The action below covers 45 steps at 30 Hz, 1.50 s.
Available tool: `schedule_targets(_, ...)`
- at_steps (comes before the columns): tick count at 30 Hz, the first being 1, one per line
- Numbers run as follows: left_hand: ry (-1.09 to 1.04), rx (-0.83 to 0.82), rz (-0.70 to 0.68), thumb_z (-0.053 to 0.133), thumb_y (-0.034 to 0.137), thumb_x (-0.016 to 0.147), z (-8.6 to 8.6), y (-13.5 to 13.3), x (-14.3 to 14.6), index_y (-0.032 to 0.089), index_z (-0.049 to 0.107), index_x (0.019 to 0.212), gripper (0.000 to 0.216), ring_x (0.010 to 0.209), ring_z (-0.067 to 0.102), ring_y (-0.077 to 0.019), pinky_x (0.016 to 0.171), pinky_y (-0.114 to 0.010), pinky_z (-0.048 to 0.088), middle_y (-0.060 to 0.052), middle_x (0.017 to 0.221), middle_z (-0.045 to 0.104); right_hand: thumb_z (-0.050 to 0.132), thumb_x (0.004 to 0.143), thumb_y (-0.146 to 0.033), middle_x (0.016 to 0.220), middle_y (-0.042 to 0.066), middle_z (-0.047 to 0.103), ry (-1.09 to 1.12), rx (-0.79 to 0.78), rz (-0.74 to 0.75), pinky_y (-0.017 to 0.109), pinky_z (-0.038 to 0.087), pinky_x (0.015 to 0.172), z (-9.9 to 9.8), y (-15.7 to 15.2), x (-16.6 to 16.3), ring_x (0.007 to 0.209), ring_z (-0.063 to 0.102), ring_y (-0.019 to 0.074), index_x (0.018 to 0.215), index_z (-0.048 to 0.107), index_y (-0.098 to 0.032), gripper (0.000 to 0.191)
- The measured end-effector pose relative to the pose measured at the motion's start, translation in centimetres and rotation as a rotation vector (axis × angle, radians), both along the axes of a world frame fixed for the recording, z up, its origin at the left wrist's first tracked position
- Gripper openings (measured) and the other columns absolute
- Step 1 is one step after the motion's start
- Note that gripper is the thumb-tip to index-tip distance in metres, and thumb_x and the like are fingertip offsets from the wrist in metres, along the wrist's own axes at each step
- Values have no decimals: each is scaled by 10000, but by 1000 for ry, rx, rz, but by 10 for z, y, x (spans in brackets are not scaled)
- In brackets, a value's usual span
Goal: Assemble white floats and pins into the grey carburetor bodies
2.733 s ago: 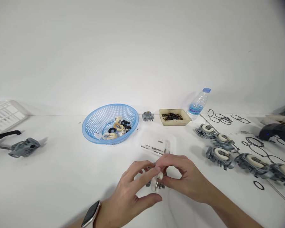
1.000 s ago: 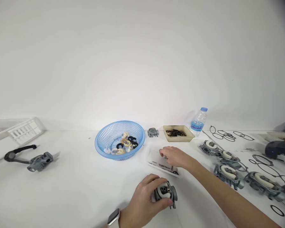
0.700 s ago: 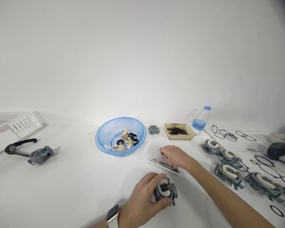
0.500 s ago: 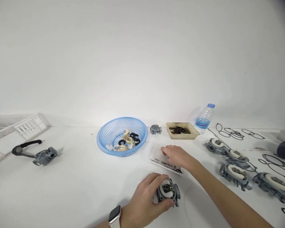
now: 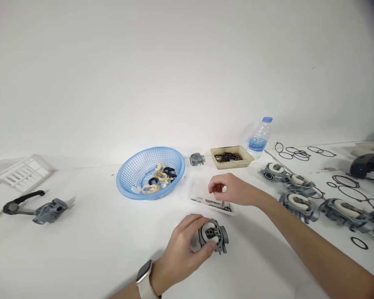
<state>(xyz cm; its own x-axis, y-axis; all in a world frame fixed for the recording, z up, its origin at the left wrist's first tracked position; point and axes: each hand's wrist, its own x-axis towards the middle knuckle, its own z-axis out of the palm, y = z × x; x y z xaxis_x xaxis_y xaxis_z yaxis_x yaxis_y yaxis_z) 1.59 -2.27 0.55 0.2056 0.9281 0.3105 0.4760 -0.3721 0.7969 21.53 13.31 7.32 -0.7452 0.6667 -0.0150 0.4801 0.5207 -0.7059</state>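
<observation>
The left hand [image 5: 182, 246] is gripping a grey metal body [image 5: 213, 235], lower centre.
Its thumb and fingers are clasping opposite sides; just right of the frame's middle, the right hand [image 5: 232, 189] is holding its fingers curled over a white tray [image 5: 198, 189], and I cannot tell whether they are pinching anything.

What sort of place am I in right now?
Probably a workshop bench for small mechanical parts: the left hand holds a grey metal part, similar metal parts are grouped to the right, and a blue basket holds loose curved pieces.
</observation>
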Motion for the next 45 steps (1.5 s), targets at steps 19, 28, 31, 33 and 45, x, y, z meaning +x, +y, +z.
schedule_targets(19, 79, 70, -28, 748, 251, 868, -1, 4, -2, 254, 651, 1258, 402, 1069, 661, -250, 942, -385, 568, -65, 1166, 696, 718, 828, -283, 810, 39, 705, 416, -483, -54, 300, 503, 719, -32, -59, 18, 760, 625, 176, 854, 745, -167, 122)
schedule_targets(28, 137, 127, 3, 758, 274, 870, -3, 0, 0, 240, 635, 1258, 408, 1056, 664, -256, 924, -397, 573, -78, 1171, 692, 744, 802, -298, 823, 48, 709, 444, -594, -111, 289, 480, 708, -31, -66, 13, 765, 623, 173, 875, 755, -155, 160)
schedule_targets(31, 163, 151, 8, 756, 272, 870, -3, -1, 1, 231, 628, 1250, 403, 1034, 668, -260, 898, -404, 578, -85, 1155, 694, 756, 802, -291, 789, 31, 685, 453, -635, -133, 256, 437, 647, -31, -65, 12, 720, 581, 144, 870, 754, -155, 152)
schedule_targets(33, 176, 165, 9, 757, 267, 864, -2, -2, 2, 224, 633, 1230, 389, 1011, 672, -264, 875, -407, 581, -89, 1133, 698, 757, 807, -297, 763, 18, 660, 447, -656, -135, 248, 416, 619, -30, -66, 12, 685, 549, 130, 875, 746, -154, 159)
schedule_targets(45, 138, 176, 80, 759, 242, 848, -2, 0, 5, 223, 660, 1153, 322, 944, 688, -243, 829, -377, 587, -62, 1057, 715, 636, 926, -348, 1005, 40, 615, 261, -367, -67, 303, 456, 730, -28, -68, 15, 767, 547, 148, 963, 767, -213, 192)
